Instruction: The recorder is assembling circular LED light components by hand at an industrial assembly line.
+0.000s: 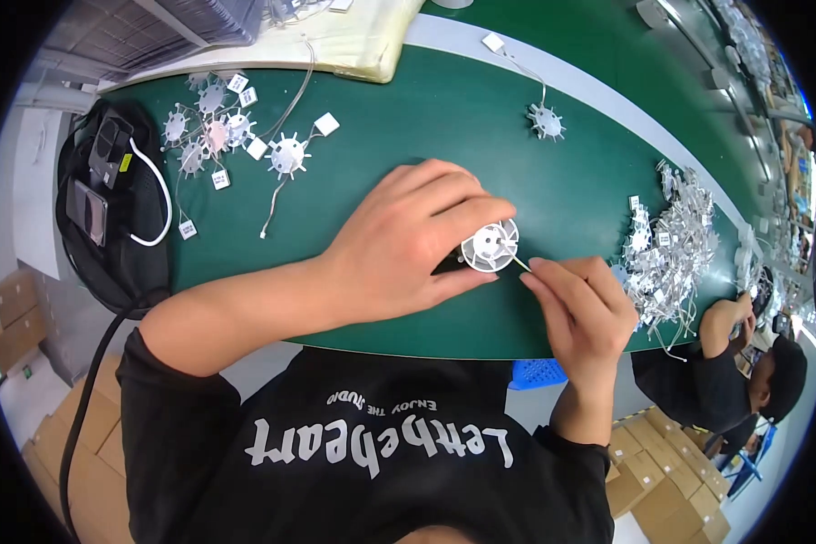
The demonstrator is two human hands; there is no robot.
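Observation:
Over the middle of the green table, my left hand (pixel 417 238) is closed around a small round white plastic part (pixel 490 247) with spokes and a hub. Its open face points up, and its far side is hidden by my fingers. My right hand (pixel 582 306) is just to the right, thumb and index finger pinching a thin pale wire (pixel 522 264). The wire runs up to the lower right rim of the white part. Whether it passes inside the rim is too small to tell.
Several white spiky discs with tagged wires (pixel 213 127) lie at the left; a single disc (pixel 545 121) is at the far right. A large pile of them (pixel 675 245) covers the right side. A black bag (pixel 109 199) sits at the left edge. Another person (pixel 725 381) works at right.

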